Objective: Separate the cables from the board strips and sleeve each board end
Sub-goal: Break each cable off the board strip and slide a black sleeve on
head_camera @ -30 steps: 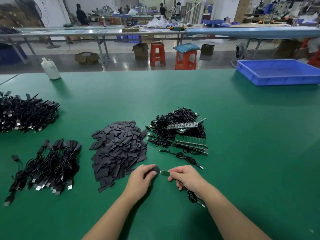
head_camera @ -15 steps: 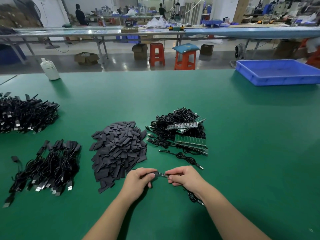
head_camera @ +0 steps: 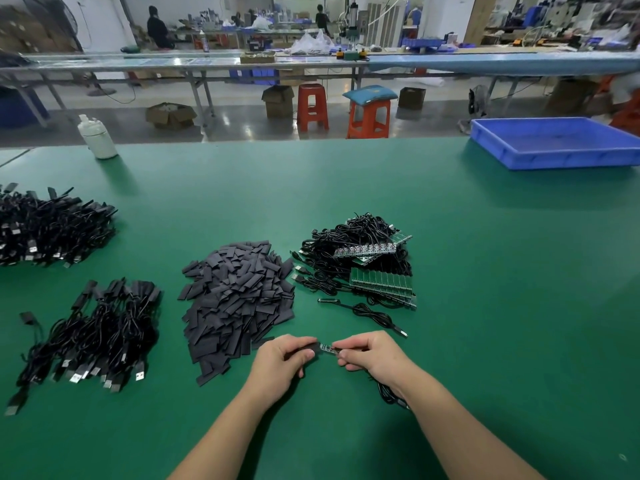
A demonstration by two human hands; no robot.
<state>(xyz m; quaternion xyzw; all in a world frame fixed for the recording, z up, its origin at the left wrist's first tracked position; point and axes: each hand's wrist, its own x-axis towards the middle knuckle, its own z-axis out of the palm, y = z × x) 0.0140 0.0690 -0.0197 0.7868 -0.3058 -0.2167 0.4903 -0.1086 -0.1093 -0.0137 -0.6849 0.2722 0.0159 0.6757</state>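
My left hand (head_camera: 282,358) pinches a short black sleeve (head_camera: 314,348) by its end. My right hand (head_camera: 369,353) pinches a small green board end (head_camera: 328,348) whose black cable (head_camera: 388,396) trails back under my right wrist. The board's tip sits at the sleeve's mouth, between the two hands. A heap of black sleeves (head_camera: 235,299) lies just left of my hands. Behind them a pile of green board strips with cables (head_camera: 367,265) rests on the green table, and one loose cable (head_camera: 363,311) lies in front of it.
Two piles of black cables lie at the left: a near one (head_camera: 97,334) and a far one (head_camera: 45,230). A white bottle (head_camera: 97,136) stands at the far left edge. A blue tray (head_camera: 561,142) sits at the far right.
My hands have drawn closer together and the board tip now meets the sleeve. The piles on the table have not moved.
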